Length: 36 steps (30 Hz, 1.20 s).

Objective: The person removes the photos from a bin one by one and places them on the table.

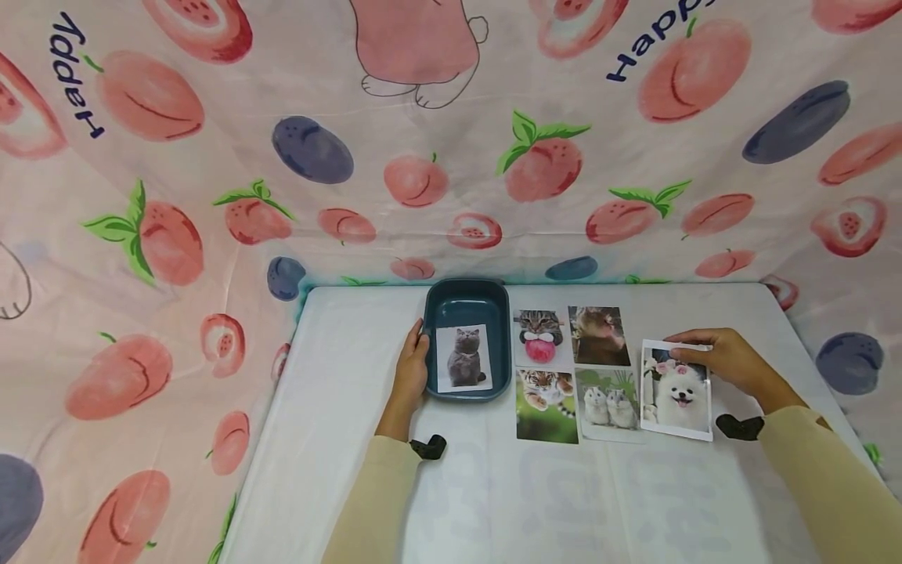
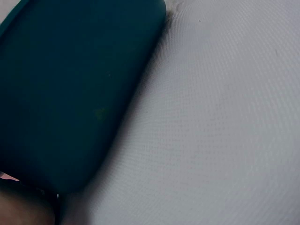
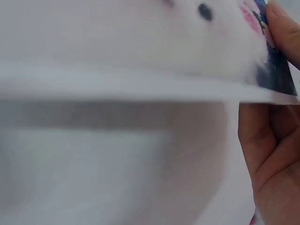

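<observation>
A photo card of a white dog with flowers on its head (image 1: 680,395) is pinched by my right hand (image 1: 729,364) at its upper right corner. The right wrist view shows the thumb (image 3: 283,35) on the printed face and the fingers (image 3: 262,140) curled behind, the card raised over the white table. At the left side of a dark teal tray (image 1: 468,301), my left hand (image 1: 411,368) grips the rim. Inside the tray lies a photo card of a grey cat (image 1: 463,359). In the left wrist view the tray's outer wall (image 2: 79,93) fills the left half.
Between tray and right hand lie photo cards in two rows: a cat with a pink ball (image 1: 540,337), a brown blurry picture (image 1: 599,337), a tiger cub (image 1: 546,407) and two small grey animals (image 1: 609,406). A fruit-print cloth (image 1: 451,141) hangs behind the white table (image 1: 352,337).
</observation>
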Each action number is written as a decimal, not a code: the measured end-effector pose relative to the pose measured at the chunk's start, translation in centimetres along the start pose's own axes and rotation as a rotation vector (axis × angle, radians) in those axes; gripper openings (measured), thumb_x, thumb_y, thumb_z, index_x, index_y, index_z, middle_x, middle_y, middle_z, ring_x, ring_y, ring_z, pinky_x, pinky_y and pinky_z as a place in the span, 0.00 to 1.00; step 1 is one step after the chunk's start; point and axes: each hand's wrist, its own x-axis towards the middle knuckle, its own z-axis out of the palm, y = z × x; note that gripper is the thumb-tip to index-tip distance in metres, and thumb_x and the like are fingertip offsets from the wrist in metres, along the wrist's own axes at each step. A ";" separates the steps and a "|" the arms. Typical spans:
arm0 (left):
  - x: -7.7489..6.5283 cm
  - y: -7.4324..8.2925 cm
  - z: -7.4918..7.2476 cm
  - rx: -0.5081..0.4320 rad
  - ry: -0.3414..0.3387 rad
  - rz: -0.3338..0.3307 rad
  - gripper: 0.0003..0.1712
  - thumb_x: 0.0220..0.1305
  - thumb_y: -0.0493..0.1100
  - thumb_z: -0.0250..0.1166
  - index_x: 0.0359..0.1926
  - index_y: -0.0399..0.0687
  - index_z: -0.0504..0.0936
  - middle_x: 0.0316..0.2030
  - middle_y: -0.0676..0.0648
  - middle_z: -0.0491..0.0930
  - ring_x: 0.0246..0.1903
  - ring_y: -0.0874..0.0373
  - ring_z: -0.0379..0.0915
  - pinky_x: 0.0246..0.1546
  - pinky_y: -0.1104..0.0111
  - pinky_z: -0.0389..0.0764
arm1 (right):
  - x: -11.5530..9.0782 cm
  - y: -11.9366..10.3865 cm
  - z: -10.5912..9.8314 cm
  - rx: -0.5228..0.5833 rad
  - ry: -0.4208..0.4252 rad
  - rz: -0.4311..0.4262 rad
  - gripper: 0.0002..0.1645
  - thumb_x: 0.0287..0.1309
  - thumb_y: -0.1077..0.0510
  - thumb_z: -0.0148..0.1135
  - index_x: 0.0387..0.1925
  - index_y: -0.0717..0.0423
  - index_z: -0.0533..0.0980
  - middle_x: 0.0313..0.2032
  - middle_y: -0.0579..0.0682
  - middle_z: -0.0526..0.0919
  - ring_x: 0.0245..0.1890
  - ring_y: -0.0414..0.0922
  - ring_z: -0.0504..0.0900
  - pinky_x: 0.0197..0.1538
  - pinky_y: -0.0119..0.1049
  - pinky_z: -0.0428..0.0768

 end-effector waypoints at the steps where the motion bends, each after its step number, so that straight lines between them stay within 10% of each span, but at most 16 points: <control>1: 0.0 0.0 0.0 0.002 -0.001 0.001 0.29 0.82 0.56 0.45 0.79 0.72 0.57 0.81 0.52 0.53 0.81 0.49 0.45 0.79 0.49 0.51 | 0.0 0.3 0.1 -0.004 -0.005 -0.003 0.42 0.60 0.31 0.66 0.65 0.56 0.78 0.65 0.68 0.75 0.63 0.64 0.73 0.60 0.65 0.75; 36: 0.2 -0.3 -0.1 -0.023 -0.015 0.027 0.30 0.82 0.55 0.46 0.80 0.68 0.56 0.80 0.50 0.53 0.80 0.48 0.46 0.79 0.49 0.51 | 0.7 1.2 3.0 -0.164 0.114 0.013 0.40 0.55 0.34 0.72 0.55 0.61 0.80 0.53 0.68 0.81 0.53 0.63 0.76 0.57 0.66 0.74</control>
